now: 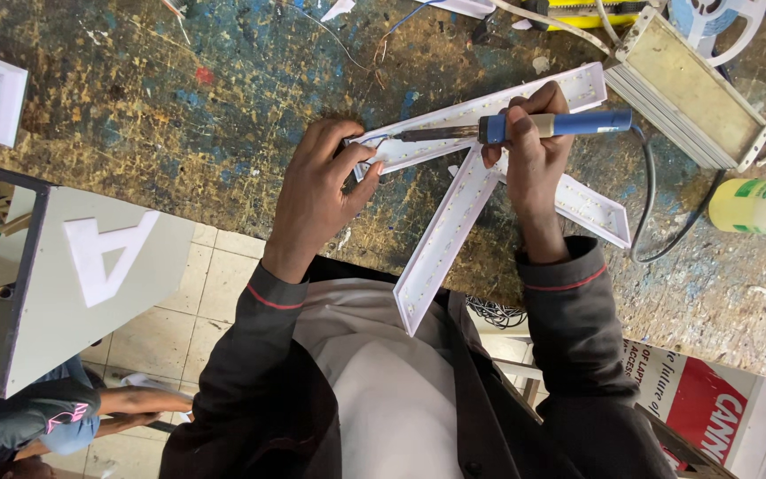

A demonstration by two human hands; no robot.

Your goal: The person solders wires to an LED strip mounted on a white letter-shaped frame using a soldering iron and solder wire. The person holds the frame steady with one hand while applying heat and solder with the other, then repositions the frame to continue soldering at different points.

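Note:
A white star-shaped channel piece [454, 222] with rows of small lights inside lies on a worn, paint-stained workbench [179, 106]. My left hand [321, 186] pinches the end of its upper arm, where thin wires show. My right hand [534, 151] grips a blue-handled soldering iron [560, 125], held level, with its metal tip pointing left into that arm near my left fingers. The iron's grey cord [647, 208] loops off to the right.
A metal rectangular housing [689, 89] lies at the back right, next to a pale green and yellow can [760, 206] on its side. A grey box bearing a white letter shape [104, 257] stands to the left. Another person's arm [126, 404] shows at lower left.

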